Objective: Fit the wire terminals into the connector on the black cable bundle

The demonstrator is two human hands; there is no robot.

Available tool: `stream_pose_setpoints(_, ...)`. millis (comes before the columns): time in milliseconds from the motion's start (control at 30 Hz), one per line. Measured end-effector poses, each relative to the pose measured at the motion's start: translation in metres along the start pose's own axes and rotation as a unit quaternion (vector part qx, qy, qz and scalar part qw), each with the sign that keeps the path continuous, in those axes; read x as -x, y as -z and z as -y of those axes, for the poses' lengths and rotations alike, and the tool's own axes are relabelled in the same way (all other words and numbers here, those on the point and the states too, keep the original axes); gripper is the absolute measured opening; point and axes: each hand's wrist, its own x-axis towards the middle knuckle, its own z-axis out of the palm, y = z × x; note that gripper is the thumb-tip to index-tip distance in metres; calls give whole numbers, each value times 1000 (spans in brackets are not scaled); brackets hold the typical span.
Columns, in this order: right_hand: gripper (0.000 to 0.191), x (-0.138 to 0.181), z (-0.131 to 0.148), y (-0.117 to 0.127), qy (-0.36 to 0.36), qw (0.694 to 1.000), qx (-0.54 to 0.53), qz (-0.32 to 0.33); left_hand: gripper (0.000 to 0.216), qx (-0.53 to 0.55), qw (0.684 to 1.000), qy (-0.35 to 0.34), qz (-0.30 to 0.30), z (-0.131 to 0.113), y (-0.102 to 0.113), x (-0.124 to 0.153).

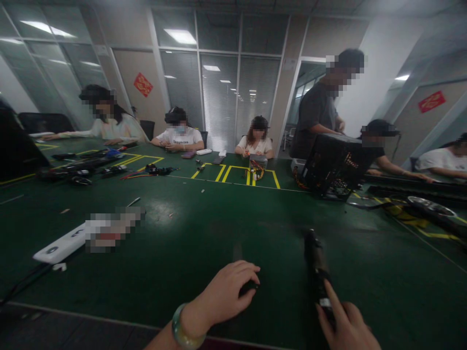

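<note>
Low in the centre of the head view is my left hand [230, 290], with a bangle [182, 326] on the wrist. Its fingers and thumb curl round a small dark thing [248, 288] too unclear to name, just over the green table [204, 228]. At lower right, my right hand [346, 321] grips the near end of a long, dark bar-shaped object [316, 260] with a small white label. The bar slants away from me, and its far end is blurred.
A white power strip [62, 245] lies at left, partly pixelated. Farther back are dark cables [82, 170], a black computer case [330, 165] and yellow tape outlines [237, 167]. A ring-shaped part [430, 206] lies at right. Several people sit or stand round the table.
</note>
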Motion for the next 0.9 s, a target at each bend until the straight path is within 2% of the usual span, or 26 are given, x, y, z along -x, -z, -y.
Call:
stream_pose_setpoints(100, 53, -11, 53, -16, 45, 999, -20, 17, 27, -21, 999, -10, -42, -4, 3, 2)
stream_pose_setpoints(167, 55, -20, 81, -22, 103, 993, -35, 40, 29, -30, 997, -19, -62, -5, 4, 3)
stream_pose_setpoints(300, 55, -40, 110, -19, 177, 978, -60, 93, 27, -35, 995, -22, -86, -5, 4, 4)
stream_pose_setpoints(400, 67, -55, 110, -8, 182, 965, -98, 159, 28, -31, 996, -12, -89, -5, 4, 4)
stream_pose_setpoints(533, 90, -67, 97, 4, 136, 957, -154, 206, 39, -58, 994, -3, -94, -4, 2, 1)
stream_pose_setpoints(767, 86, -69, 89, 4, 128, 949, -177, 226, 57, -109, 990, 6, -89, 5, -3, -5)
stream_pose_setpoints(900, 87, -71, 88, 4, 145, 951, -172, 212, 55, -139, 988, 29, -63, 4, -7, -2)
